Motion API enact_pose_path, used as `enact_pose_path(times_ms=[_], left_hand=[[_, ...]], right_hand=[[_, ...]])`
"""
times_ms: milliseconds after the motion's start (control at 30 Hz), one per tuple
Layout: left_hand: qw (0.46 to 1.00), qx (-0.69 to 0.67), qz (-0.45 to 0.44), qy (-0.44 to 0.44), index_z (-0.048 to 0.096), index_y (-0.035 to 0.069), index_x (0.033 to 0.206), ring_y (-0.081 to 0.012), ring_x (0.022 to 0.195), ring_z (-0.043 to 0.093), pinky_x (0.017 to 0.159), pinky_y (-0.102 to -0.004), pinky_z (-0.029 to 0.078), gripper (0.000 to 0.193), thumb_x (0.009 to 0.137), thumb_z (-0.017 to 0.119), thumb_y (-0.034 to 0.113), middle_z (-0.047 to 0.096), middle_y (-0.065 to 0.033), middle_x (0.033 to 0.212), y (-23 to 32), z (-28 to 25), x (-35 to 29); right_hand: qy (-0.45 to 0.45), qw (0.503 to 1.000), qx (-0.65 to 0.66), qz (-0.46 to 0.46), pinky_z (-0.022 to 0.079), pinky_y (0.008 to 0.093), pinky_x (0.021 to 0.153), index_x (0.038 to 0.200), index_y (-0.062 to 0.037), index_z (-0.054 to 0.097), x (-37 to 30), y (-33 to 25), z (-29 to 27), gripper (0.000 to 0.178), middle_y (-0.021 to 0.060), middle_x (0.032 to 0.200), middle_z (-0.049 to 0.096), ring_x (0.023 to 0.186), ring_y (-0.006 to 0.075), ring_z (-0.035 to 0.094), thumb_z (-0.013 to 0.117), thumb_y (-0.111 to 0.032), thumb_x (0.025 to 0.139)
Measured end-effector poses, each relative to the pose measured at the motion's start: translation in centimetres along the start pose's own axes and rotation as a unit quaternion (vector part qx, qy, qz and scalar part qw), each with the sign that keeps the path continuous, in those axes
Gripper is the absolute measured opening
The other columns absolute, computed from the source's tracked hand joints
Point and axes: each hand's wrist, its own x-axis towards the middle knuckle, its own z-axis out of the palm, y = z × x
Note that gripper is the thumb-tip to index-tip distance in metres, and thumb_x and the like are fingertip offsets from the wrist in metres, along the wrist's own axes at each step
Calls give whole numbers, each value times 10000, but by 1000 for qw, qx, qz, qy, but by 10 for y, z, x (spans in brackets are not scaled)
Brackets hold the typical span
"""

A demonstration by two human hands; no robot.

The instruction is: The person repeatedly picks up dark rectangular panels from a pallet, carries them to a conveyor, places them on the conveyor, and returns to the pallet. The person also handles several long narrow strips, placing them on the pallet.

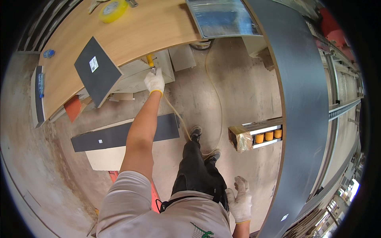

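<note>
My left hand (154, 82), in a white knit glove, is stretched out to the edge of the wooden table. Its fingers are closed round the metal fitting of a yellow air tool (150, 60), whose exact kind I cannot make out. From that hand a thin pale hose (178, 115) runs down to the floor by my feet. Left of the hand, a dark grey square panel (96, 75) with a white label overhangs the table edge. My right hand (240, 201), gloved too, hangs beside my hip with its fingers apart and nothing in it.
A long dark board (303, 99) spans my right side. Yellow tape (113, 11) lies on the wooden table (151, 27). Below are a roller frame with orange rollers (269, 136) and a dark strip panel (107, 139). The hose loops across the floor around my shoes.
</note>
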Motion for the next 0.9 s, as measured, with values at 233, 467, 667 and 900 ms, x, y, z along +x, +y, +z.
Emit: enact_pose_path(times_ms=[233, 467, 667, 900], left_hand=[[932, 254, -97, -240, 799, 28, 1241, -435, 1310, 679, 1108, -516, 530, 628, 973, 631, 571, 726, -268, 1345, -39, 23, -49], [904, 173, 141, -364, 785, -45, 805, -390, 848, 786, 870, -462, 597, 690, 926, 707, 629, 772, -266, 820, 117, -76, -126], [925, -179, 203, -266, 677, -37, 708, -208, 635, 687, 690, -405, 554, 779, 995, 666, 687, 666, -117, 664, 309, -123, -232], [956, -210, -5, -205, 757, -143, 966, -284, 911, 745, 880, -425, 568, 868, 907, 738, 723, 774, -231, 963, 388, -29, -311]], right_hand=[[4, 999, -37, -21, 574, 497, 1023, 1390, -28, 642, -7, -13, -21, 497, 235, 1436, 627, 1228, 460, 668, 780, -236, 960], [272, 919, 277, 63, 555, 466, 1043, 1389, -32, 653, -62, 56, -99, 445, 187, 1399, 677, 1219, 374, 685, 771, -175, 985], [453, 849, -252, 102, 485, 519, 1132, 1463, 55, 564, -70, 271, -248, 508, 282, 1388, 642, 1290, 469, 627, 679, -249, 1074], [357, 925, -103, 75, 516, 604, 823, 1156, 112, 713, -10, 415, -335, 665, 450, 997, 667, 905, 555, 693, 497, -516, 1139]])
